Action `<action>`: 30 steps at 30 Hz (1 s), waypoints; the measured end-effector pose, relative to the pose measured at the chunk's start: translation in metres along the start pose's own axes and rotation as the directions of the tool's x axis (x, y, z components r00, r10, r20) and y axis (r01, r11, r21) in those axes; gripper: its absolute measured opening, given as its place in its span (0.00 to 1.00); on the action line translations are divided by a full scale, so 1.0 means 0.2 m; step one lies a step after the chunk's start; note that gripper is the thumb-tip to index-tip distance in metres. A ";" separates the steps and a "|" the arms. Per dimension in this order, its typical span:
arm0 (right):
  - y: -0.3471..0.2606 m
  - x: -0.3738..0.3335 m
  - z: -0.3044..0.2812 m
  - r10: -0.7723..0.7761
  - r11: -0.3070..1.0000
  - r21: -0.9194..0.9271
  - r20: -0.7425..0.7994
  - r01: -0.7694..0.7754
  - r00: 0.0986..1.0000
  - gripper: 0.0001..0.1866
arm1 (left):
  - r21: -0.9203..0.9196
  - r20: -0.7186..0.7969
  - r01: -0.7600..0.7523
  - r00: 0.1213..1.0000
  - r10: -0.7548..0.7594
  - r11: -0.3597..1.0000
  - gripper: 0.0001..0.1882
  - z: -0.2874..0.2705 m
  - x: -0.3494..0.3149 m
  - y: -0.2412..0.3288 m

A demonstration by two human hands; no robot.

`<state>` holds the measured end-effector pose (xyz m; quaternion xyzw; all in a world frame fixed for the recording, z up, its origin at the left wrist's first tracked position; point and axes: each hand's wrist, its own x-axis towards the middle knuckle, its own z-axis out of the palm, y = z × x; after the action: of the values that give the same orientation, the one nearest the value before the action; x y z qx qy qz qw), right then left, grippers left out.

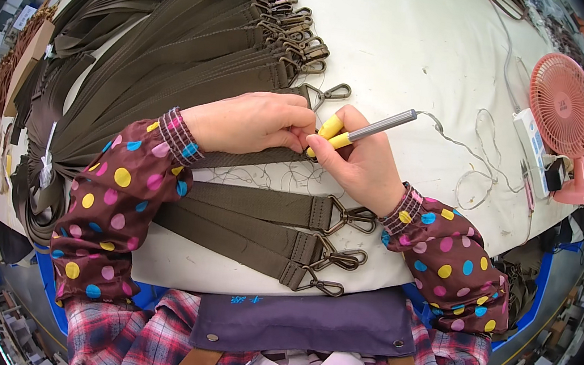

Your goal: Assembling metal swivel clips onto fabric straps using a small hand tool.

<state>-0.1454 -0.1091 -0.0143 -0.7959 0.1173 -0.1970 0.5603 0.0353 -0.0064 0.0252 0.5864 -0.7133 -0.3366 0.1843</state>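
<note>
My right hand (361, 163) grips a corded pen-shaped tool (386, 124), grey with a yellow front end. Something yellow also covers the tip of its index finger. The tool's tip meets the fingertips of my left hand (252, 123), which pinch the end of a dark olive webbing strap (255, 157); the exact pinch point is partly hidden. Loose dark threads (264, 175) are scattered just below that strap. Closer to me, several stitched straps (253, 205) lie with metal snap hooks (349, 219) pointing right.
A big bundle of similar straps (169, 51) fans out at the left, hooks toward the middle. At the right stand a pink fan (565, 99) and a white power strip (531, 150). Thin cords (479, 169) trail across the pale table (409, 58). Blue bins (532, 307) sit below its edge.
</note>
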 end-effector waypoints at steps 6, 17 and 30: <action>-0.01 0.00 0.00 -0.003 1.000 -0.027 0.007 0.003 1.000 0.13 | 0.014 -0.007 0.010 1.000 -0.010 1.000 0.08 0.01 0.00 0.01; 0.00 0.00 0.00 -0.025 0.998 -0.056 0.013 0.025 1.000 0.13 | -0.013 -0.071 0.001 0.998 -0.002 1.000 0.07 0.02 -0.02 0.00; -0.03 0.03 -0.02 0.035 0.999 -0.029 -0.076 -0.038 0.996 0.12 | -0.290 -0.298 0.140 0.927 -0.229 0.947 0.06 0.11 -0.06 -0.01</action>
<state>-0.1414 -0.1140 -0.0066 -0.7939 0.1559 -0.2150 0.5470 0.0256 0.0110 0.0103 0.6695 -0.5626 -0.3421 0.3439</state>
